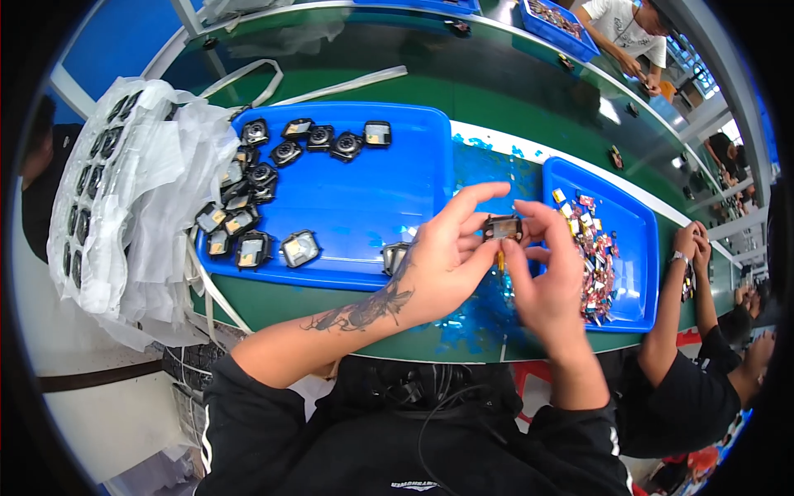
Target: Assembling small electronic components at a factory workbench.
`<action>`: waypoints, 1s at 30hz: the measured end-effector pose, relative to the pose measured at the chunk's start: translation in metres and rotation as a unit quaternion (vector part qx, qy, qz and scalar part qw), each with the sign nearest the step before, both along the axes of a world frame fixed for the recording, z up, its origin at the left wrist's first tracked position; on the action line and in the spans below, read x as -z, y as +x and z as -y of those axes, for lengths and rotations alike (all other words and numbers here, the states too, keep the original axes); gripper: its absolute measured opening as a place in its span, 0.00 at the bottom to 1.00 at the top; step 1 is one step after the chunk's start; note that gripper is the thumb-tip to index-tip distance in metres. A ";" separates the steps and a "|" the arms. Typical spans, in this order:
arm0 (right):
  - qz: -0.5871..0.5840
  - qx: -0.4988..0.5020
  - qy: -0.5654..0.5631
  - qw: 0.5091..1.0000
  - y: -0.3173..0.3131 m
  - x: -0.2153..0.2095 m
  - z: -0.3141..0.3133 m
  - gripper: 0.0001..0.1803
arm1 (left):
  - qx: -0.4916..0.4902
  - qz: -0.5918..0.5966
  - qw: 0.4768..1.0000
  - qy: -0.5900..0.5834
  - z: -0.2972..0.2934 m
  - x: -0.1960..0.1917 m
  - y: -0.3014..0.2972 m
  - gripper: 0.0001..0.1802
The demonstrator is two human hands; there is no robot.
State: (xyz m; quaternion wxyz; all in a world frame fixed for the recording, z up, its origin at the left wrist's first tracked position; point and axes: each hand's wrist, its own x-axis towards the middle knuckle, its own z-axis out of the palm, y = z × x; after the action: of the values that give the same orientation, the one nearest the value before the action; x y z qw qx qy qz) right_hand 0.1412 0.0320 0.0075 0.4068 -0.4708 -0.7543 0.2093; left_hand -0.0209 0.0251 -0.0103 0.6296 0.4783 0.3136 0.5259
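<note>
Between my two hands is a small black watch case (504,225), its open inner side facing up. My left hand (451,260) grips it from the left, with the index finger raised and curved above. My right hand (546,273) pinches its right and near edges with thumb and fingers. A small yellow-orange strip (500,261) shows just below the case; whether it is attached I cannot tell. Left of my hands, a wide blue tray (364,215) bears several similar black watch cases (321,138). At my right, another blue tray (637,289) holds a heap of small colourful electronic parts (591,256).
Stacked white packing sheets (141,182) with black cases stand at the far left. A green conveyor belt (496,78) carrying scattered parts runs beyond the trays. One co-worker (624,37) works across it; another person's arms (674,306) are close at my right.
</note>
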 end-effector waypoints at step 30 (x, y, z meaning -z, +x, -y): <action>-0.006 -0.194 -0.351 0.916 -0.021 -0.006 -0.109 0.20 | -0.221 -0.519 0.632 0.531 -0.047 -0.001 -0.042 0.15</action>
State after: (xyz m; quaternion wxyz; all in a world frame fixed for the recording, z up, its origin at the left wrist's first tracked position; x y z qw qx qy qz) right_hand 0.1198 0.1410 0.0131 0.1719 -0.4263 -0.7064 0.5383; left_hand -0.0626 0.0721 -0.0090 -0.1351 0.8402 0.3520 0.3897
